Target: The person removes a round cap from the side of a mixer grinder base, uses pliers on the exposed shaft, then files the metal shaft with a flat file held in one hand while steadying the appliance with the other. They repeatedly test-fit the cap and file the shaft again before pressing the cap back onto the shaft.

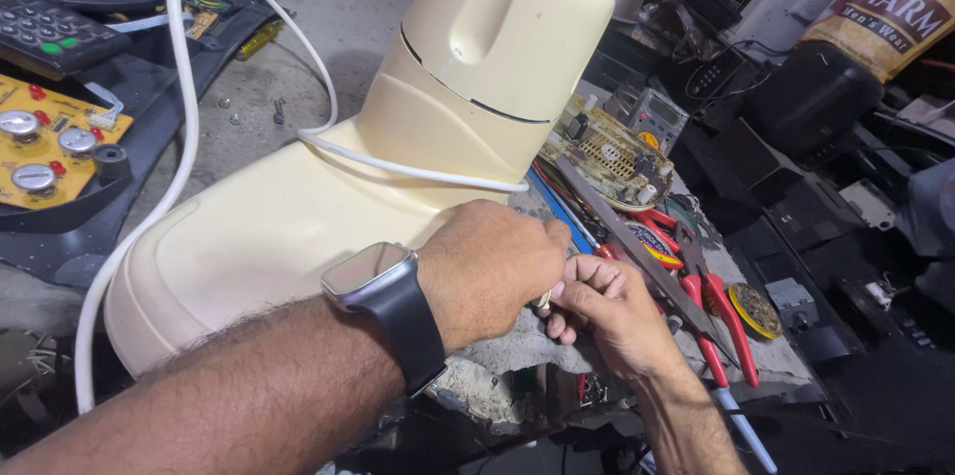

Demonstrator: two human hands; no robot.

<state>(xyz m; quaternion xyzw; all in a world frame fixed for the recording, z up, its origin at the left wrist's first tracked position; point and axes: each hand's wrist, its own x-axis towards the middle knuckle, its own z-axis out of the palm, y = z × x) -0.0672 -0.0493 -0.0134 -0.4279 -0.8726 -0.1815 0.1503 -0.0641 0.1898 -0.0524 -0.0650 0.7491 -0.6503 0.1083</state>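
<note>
Lying on its side across the middle of the workbench (298, 57), 1 cream appliance housing (398, 147) takes most of the room, with 1 white power cord (179, 87) looped over it and down the left edge. At the far left corner sit 1 yellow circuit board (45, 142) with 3 round metal buttons and 1 dark keypad (45, 32), leaving only a grey strip of bare surface between them and the housing. Near the front edge the left hand (492, 271), a smartwatch (383, 286) on its wrist, rests closed against the housing's base. Just right of it and touching it, the right hand (607, 311) pinches 1 small metal part (544, 301) between the 2 hands; what it is cannot be told. Further right, tools crowd the edge: 1 long metal strip (637, 246), 1 round board (607, 157), 1 red-handled pliers (721, 321).
</note>
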